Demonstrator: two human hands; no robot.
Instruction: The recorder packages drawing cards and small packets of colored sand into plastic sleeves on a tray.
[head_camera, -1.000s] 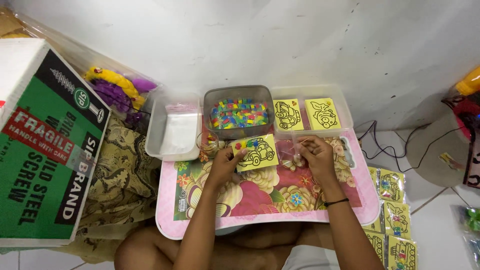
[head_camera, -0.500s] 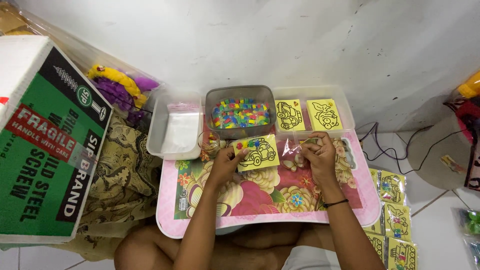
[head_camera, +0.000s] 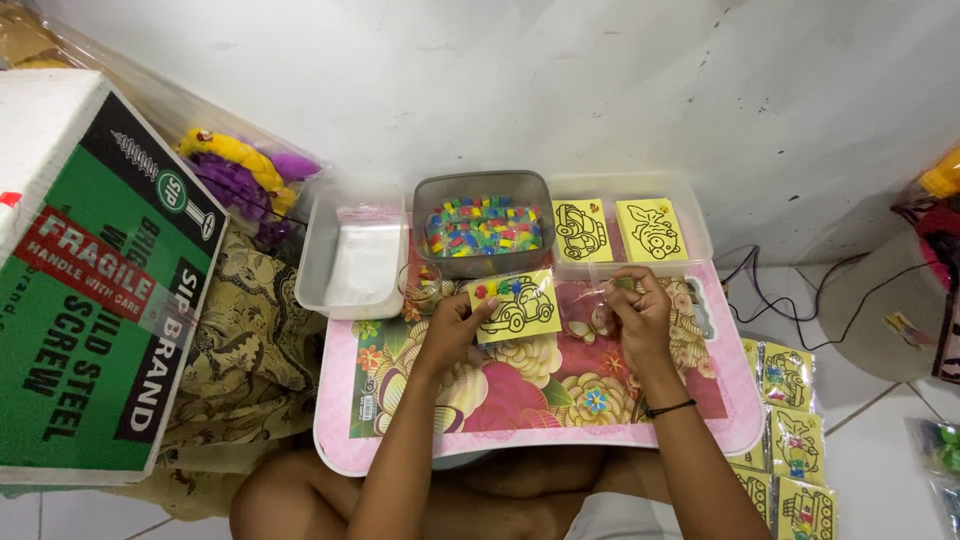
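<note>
— Where's the yellow square card with a black car outline (head_camera: 516, 306)?

— In the left hand (head_camera: 452, 328), pinched at its left edge, flat over the pink floral tabletop (head_camera: 520, 400), just before the grey tub of coloured bits (head_camera: 484, 224).

— The right hand (head_camera: 636, 310)?

— Closed on something small and clear; I can't tell what. Open room lies toward the near edge.

Counts, placed relative to my floral tray table (head_camera: 520, 420): one yellow card (head_camera: 517, 306) held above it, two yellow cards (head_camera: 581, 231) in the clear tub behind it, one grey bin of coloured pieces (head_camera: 484, 226) behind it, four packaged cards (head_camera: 788, 377) right of it.
</note>
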